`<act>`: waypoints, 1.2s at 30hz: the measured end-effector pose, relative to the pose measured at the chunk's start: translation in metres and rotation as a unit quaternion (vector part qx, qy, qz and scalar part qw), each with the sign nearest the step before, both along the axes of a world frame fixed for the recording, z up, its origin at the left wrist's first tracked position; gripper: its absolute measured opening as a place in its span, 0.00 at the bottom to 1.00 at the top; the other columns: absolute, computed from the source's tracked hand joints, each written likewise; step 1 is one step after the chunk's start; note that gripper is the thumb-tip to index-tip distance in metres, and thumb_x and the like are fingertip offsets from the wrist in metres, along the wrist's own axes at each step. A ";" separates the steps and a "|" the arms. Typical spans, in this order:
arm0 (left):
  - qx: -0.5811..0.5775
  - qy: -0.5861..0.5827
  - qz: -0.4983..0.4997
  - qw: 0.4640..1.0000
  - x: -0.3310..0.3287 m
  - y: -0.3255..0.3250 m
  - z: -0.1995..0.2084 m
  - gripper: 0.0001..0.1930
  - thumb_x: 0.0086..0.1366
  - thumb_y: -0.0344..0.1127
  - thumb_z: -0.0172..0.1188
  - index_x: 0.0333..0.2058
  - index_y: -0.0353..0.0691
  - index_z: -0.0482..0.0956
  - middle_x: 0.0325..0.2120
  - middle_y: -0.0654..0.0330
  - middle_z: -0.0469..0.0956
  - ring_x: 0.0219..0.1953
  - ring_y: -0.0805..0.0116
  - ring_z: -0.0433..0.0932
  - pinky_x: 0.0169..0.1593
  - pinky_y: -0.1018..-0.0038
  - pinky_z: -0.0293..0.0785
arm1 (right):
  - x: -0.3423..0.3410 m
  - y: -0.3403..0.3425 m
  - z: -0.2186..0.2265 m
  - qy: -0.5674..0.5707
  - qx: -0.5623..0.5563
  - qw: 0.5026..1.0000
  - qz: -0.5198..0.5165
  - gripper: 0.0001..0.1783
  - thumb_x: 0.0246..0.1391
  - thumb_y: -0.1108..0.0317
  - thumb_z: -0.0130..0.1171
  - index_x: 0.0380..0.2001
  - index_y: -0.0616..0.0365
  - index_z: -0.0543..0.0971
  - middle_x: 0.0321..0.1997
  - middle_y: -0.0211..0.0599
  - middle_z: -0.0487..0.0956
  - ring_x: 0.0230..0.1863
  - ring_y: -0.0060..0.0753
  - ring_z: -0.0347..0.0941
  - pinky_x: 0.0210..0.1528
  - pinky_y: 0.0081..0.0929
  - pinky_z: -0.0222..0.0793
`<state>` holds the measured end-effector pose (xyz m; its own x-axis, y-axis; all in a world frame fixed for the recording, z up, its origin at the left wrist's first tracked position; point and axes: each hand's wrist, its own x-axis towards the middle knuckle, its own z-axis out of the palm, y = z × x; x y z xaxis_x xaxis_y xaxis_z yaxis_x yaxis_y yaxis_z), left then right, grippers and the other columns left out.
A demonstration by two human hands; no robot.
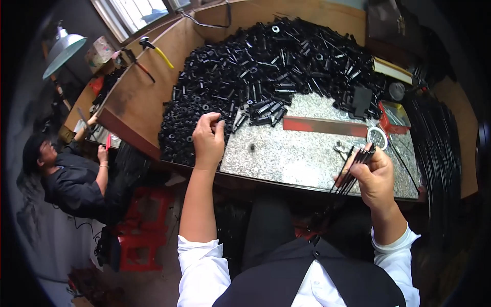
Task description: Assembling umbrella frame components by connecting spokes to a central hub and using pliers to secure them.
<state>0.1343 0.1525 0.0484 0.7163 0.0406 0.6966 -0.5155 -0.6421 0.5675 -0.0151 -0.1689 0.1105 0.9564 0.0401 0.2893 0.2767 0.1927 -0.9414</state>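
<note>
My right hand (pixel 377 179) is closed around a bundle of thin black rods (pixel 349 176), held above the near right part of a speckled stone work surface (pixel 266 158). My left hand (pixel 208 139) is at the left edge of that surface, beside a heap of small black rings (pixel 179 125). Its fingers are curled in toward the thumb; what lies between them, if anything, is too small to make out. Just past it, several black cylindrical pieces (pixel 268 111) lie together on the stone, in front of a large pile of black parts (pixel 240 64).
A red-sided flat bar (pixel 325 127) lies across the stone, with a white ring-shaped item (pixel 377 137) and a red tray (pixel 394 116) to its right. Long black rods (pixel 437 148) fill the right side. Yellow-handled pliers (pixel 162 55) hang on the wooden side board (pixel 146 92). A co-worker (pixel 76 179) sits at left by red stools (pixel 146 230).
</note>
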 end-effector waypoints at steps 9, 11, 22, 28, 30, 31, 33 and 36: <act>-0.326 0.115 -0.180 0.921 -0.024 -0.011 0.005 0.12 0.59 0.21 0.58 0.43 0.32 0.74 0.30 0.62 0.76 0.31 0.78 0.76 0.38 0.82 0.74 | -0.023 -0.007 0.003 0.023 0.008 0.999 -0.030 0.09 0.51 0.73 0.55 0.32 0.67 0.68 0.23 0.41 0.75 0.21 0.35 0.76 0.27 0.32 0.78; -0.378 0.115 -0.247 0.885 -0.035 -0.023 0.018 0.13 0.58 0.19 0.58 0.43 0.30 0.75 0.31 0.61 0.76 0.33 0.76 0.76 0.42 0.81 0.73 | -0.020 -0.007 0.001 0.024 0.020 1.000 -0.004 0.11 0.52 0.72 0.56 0.34 0.67 0.69 0.24 0.41 0.76 0.23 0.36 0.77 0.26 0.32 0.78; -0.419 0.165 -0.441 0.776 -0.078 -0.078 0.050 0.13 0.60 0.19 0.56 0.45 0.31 0.74 0.44 0.52 0.75 0.39 0.73 0.76 0.46 0.79 0.73 | -0.008 0.006 0.005 0.074 0.032 0.992 0.098 0.06 0.54 0.76 0.57 0.30 0.64 0.69 0.27 0.40 0.77 0.27 0.31 0.78 0.31 0.26 0.76; -0.444 0.216 -0.498 0.713 -0.099 -0.110 0.063 0.15 0.62 0.20 0.53 0.48 0.31 0.71 0.49 0.47 0.72 0.43 0.70 0.77 0.49 0.77 0.75 | -0.004 0.010 0.003 0.045 0.002 0.991 0.126 0.08 0.54 0.75 0.58 0.27 0.61 0.68 0.25 0.36 0.76 0.26 0.24 0.75 0.29 0.21 0.73; -0.435 0.215 -0.510 0.710 -0.100 -0.116 0.062 0.16 0.61 0.20 0.54 0.49 0.32 0.70 0.50 0.48 0.71 0.43 0.70 0.76 0.50 0.77 0.74 | -0.003 0.011 0.002 0.044 0.030 0.990 0.130 0.07 0.54 0.75 0.58 0.28 0.62 0.69 0.25 0.36 0.77 0.26 0.23 0.75 0.29 0.20 0.73; -0.437 0.210 -0.513 0.709 -0.099 -0.118 0.062 0.17 0.61 0.20 0.54 0.50 0.32 0.70 0.49 0.49 0.71 0.43 0.70 0.76 0.50 0.77 0.74 | -0.001 0.011 0.000 0.050 0.041 0.989 0.136 0.07 0.54 0.75 0.58 0.28 0.62 0.69 0.25 0.36 0.77 0.26 0.23 0.75 0.29 0.20 0.73; -0.439 0.214 -0.513 0.706 -0.097 -0.120 0.063 0.16 0.61 0.20 0.54 0.49 0.32 0.70 0.49 0.51 0.71 0.43 0.71 0.75 0.50 0.77 0.73 | 0.003 0.010 -0.006 0.051 0.053 0.987 0.143 0.07 0.55 0.75 0.58 0.29 0.63 0.70 0.26 0.35 0.77 0.26 0.22 0.75 0.30 0.19 0.73; -0.444 0.236 -0.500 0.705 -0.098 -0.122 0.066 0.15 0.62 0.20 0.54 0.48 0.33 0.71 0.50 0.52 0.71 0.42 0.71 0.74 0.49 0.77 0.73 | 0.004 0.008 -0.005 0.043 0.047 0.989 0.136 0.06 0.55 0.75 0.58 0.30 0.63 0.70 0.26 0.35 0.77 0.26 0.22 0.75 0.30 0.20 0.73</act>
<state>0.0364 0.0304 0.1141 0.8400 -0.3782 0.3891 -0.0782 0.6252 0.7765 -0.0110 -0.1605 0.1050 0.9349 0.2767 0.2221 0.1222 0.3366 -0.9337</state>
